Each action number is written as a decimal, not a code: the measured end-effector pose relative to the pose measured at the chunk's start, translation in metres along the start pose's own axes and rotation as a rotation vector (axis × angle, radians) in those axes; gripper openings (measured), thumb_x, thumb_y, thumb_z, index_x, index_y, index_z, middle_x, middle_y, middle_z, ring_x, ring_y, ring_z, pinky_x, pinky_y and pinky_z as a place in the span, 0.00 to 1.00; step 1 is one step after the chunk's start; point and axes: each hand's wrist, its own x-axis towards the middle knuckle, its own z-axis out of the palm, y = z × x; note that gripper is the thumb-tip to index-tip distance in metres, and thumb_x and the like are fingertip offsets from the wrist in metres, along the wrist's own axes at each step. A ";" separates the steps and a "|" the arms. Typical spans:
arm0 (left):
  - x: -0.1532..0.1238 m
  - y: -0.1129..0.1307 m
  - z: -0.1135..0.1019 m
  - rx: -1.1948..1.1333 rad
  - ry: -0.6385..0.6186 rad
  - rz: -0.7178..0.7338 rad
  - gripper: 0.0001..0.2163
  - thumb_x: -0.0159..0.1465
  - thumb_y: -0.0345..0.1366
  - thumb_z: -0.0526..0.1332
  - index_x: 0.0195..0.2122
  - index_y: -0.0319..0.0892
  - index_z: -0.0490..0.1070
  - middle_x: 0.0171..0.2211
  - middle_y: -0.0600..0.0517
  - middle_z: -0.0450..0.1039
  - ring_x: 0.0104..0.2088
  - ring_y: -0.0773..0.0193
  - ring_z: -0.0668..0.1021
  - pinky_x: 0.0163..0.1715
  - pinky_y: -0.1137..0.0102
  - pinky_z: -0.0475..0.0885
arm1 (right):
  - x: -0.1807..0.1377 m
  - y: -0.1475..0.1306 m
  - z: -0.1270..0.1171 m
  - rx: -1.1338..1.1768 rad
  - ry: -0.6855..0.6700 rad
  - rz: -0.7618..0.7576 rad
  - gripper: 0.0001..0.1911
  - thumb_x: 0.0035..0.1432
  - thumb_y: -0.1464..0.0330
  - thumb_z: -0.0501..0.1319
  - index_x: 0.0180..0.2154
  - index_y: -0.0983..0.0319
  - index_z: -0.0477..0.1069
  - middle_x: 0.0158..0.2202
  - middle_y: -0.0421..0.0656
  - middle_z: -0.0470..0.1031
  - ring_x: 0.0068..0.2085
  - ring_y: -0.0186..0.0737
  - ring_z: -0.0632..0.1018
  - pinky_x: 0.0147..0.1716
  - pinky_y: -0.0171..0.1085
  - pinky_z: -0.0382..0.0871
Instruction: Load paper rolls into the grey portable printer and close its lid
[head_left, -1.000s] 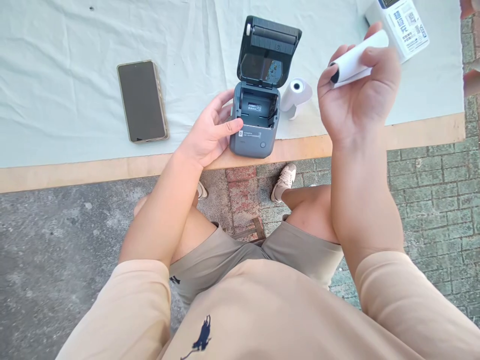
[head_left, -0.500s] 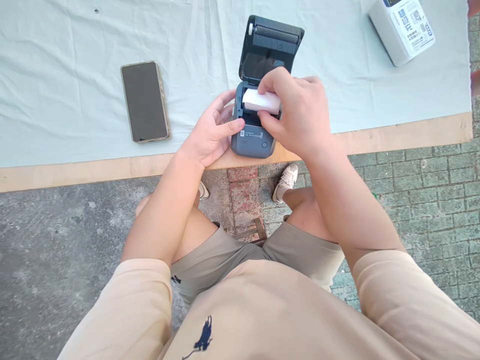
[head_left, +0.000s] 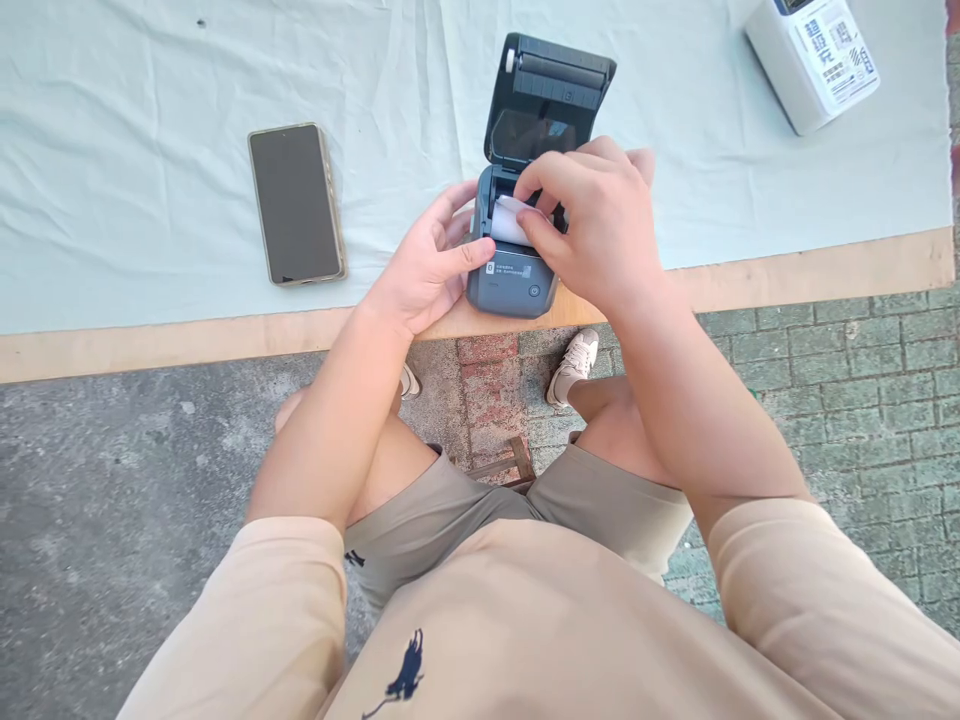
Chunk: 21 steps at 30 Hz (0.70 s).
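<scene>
Arching over printer (head_left: 512,285), right hand (head_left: 600,235) pinches paper roll (head_left: 508,222).

Label printer (head_left: 517,285) body: dark grey moulded plastic, matt. Inside its lid (head_left: 559,75) there's a glossy dark panel that catches reflections. Paper roll (head_left: 508,222) under your right hand (head_left: 600,230): white paper, smooth, matt. Table cover (head_left: 150,200): thin pale cloth, creased, matt. Table edge (head_left: 150,345): bare wood, unfinished look. Smartphone (head_left: 296,203): glossy glass face, satin metallic-looking frame. White box (head_left: 814,60): smooth, slight sheen, printed label. Ground: rough concrete (head_left: 112,500), coarse brick paving (head_left: 862,380). Your shirt (head_left: 525,620) and shorts (head_left: 465,510): soft matt cloth.
</scene>
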 end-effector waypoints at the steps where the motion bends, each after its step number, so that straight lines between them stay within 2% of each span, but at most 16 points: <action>1: 0.001 -0.001 -0.001 0.002 -0.008 0.004 0.31 0.52 0.45 0.79 0.56 0.55 0.72 0.59 0.58 0.77 0.74 0.43 0.60 0.71 0.51 0.68 | -0.002 0.001 0.001 0.012 0.030 -0.033 0.11 0.69 0.65 0.54 0.41 0.52 0.75 0.41 0.44 0.82 0.55 0.55 0.74 0.55 0.54 0.61; 3: 0.002 -0.003 -0.002 0.004 -0.009 0.005 0.32 0.52 0.47 0.79 0.57 0.54 0.71 0.59 0.57 0.77 0.74 0.40 0.60 0.71 0.47 0.68 | -0.009 0.004 0.005 0.029 0.094 -0.111 0.13 0.71 0.62 0.54 0.39 0.51 0.77 0.38 0.44 0.81 0.53 0.53 0.75 0.55 0.54 0.60; 6: 0.002 -0.004 -0.001 -0.004 0.002 -0.001 0.27 0.58 0.49 0.73 0.57 0.53 0.69 0.60 0.54 0.76 0.72 0.40 0.65 0.69 0.45 0.69 | -0.019 0.006 0.015 0.056 0.119 -0.182 0.16 0.73 0.60 0.52 0.39 0.50 0.79 0.39 0.43 0.81 0.53 0.53 0.75 0.56 0.55 0.60; 8: 0.002 -0.004 0.001 0.017 0.011 0.020 0.27 0.58 0.46 0.73 0.57 0.52 0.68 0.60 0.52 0.74 0.72 0.41 0.66 0.69 0.47 0.68 | -0.025 0.007 0.021 0.073 0.094 -0.184 0.17 0.72 0.58 0.53 0.38 0.50 0.79 0.41 0.43 0.81 0.53 0.54 0.75 0.56 0.56 0.60; 10: 0.001 -0.003 0.002 0.058 0.031 0.035 0.31 0.54 0.41 0.76 0.58 0.52 0.68 0.61 0.51 0.73 0.72 0.41 0.66 0.70 0.48 0.67 | -0.028 0.008 0.024 0.102 0.088 -0.177 0.16 0.70 0.54 0.56 0.37 0.51 0.79 0.42 0.44 0.81 0.54 0.56 0.75 0.57 0.58 0.61; 12: 0.001 -0.003 0.003 0.086 0.047 0.023 0.35 0.50 0.39 0.78 0.59 0.53 0.68 0.64 0.50 0.72 0.72 0.40 0.66 0.71 0.48 0.67 | -0.028 0.009 0.023 0.158 0.175 -0.169 0.15 0.67 0.54 0.58 0.34 0.53 0.76 0.39 0.46 0.79 0.51 0.57 0.76 0.57 0.59 0.63; 14: 0.001 -0.003 0.003 0.092 0.056 0.005 0.36 0.48 0.40 0.78 0.59 0.55 0.69 0.65 0.51 0.71 0.72 0.40 0.66 0.71 0.48 0.67 | -0.023 0.010 0.016 0.242 0.385 -0.158 0.12 0.66 0.58 0.57 0.33 0.54 0.74 0.39 0.48 0.77 0.50 0.56 0.76 0.55 0.58 0.66; 16: 0.002 -0.003 0.002 0.097 0.064 0.001 0.37 0.47 0.40 0.79 0.58 0.56 0.69 0.65 0.52 0.72 0.71 0.41 0.67 0.71 0.49 0.68 | -0.015 0.011 0.006 0.314 0.611 -0.176 0.07 0.65 0.62 0.57 0.38 0.55 0.73 0.46 0.51 0.76 0.55 0.56 0.76 0.53 0.55 0.69; 17: 0.002 -0.003 0.001 0.102 0.065 0.001 0.37 0.47 0.40 0.79 0.58 0.56 0.68 0.64 0.52 0.72 0.71 0.42 0.68 0.71 0.50 0.68 | -0.009 0.011 0.001 0.341 0.672 -0.189 0.07 0.65 0.64 0.57 0.42 0.55 0.72 0.50 0.52 0.75 0.58 0.54 0.75 0.54 0.53 0.69; 19: 0.002 -0.003 0.001 0.108 0.069 0.002 0.38 0.46 0.39 0.80 0.58 0.54 0.68 0.64 0.51 0.71 0.70 0.43 0.68 0.71 0.50 0.68 | 0.003 0.010 -0.005 0.403 0.668 -0.220 0.10 0.66 0.67 0.55 0.48 0.55 0.70 0.52 0.49 0.73 0.59 0.50 0.76 0.57 0.49 0.68; 21: 0.001 -0.002 0.001 0.106 0.080 0.001 0.37 0.46 0.37 0.79 0.57 0.54 0.69 0.63 0.51 0.72 0.70 0.42 0.68 0.71 0.49 0.67 | 0.015 0.011 -0.005 0.481 0.609 -0.225 0.11 0.67 0.67 0.52 0.49 0.56 0.67 0.48 0.45 0.73 0.50 0.44 0.81 0.57 0.45 0.69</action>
